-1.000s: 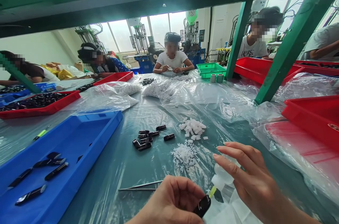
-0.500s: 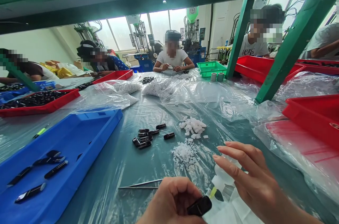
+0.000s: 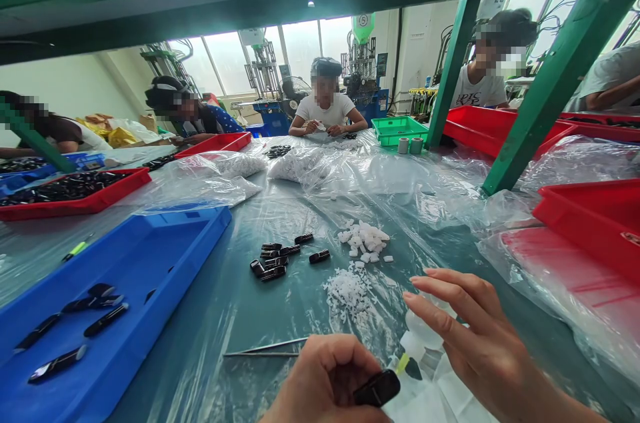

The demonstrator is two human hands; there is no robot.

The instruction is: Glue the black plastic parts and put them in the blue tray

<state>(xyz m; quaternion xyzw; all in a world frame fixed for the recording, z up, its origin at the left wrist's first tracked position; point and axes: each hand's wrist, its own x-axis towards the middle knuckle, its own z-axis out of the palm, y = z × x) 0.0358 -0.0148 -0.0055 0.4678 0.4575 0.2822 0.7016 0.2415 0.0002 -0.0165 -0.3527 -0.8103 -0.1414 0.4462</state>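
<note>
Sitting at the counter [image 3: 200,370], which is covered in clear plastic sheeting [image 3: 320,210], I have a blue plastic tray [image 3: 165,236] at lower left, with several glossy black pieces [image 3: 57,364] lying loose in it and a yellow-green pen [image 3: 76,251] just beyond its far edge. Behind it, at middle left, a red tray [image 3: 75,193] is heaped with black parts. Just right of the blue tray, steel tweezers [image 3: 265,353] lie on the sheeting near my left hand [image 3: 325,383]. The fingers [image 3: 340,360] of that hand are closed on a glossy black part [image 3: 377,388] at bottom centre. Ahead, mid-frame, sits a small cluster of black pieces [image 3: 270,262], with white plastic chunks [image 3: 363,241] to its right, above a patch of finer white granules [image 3: 347,293]. Farther off, a co-worker [image 3: 325,110] sits across the counter, and a green crate [image 3: 399,131] and two tape rolls [image 3: 409,146] stand to that person's left in the frame. At lower right, my right hand [image 3: 475,343] curves its fingers [image 3: 450,290] narrowly around a translucent squeeze bottle [image 3: 420,336], whose yellow-green nozzle [image 3: 401,363] points down just beside the black part. Beyond that hand, at the right edge, lies another red tray [image 3: 590,223].
</note>
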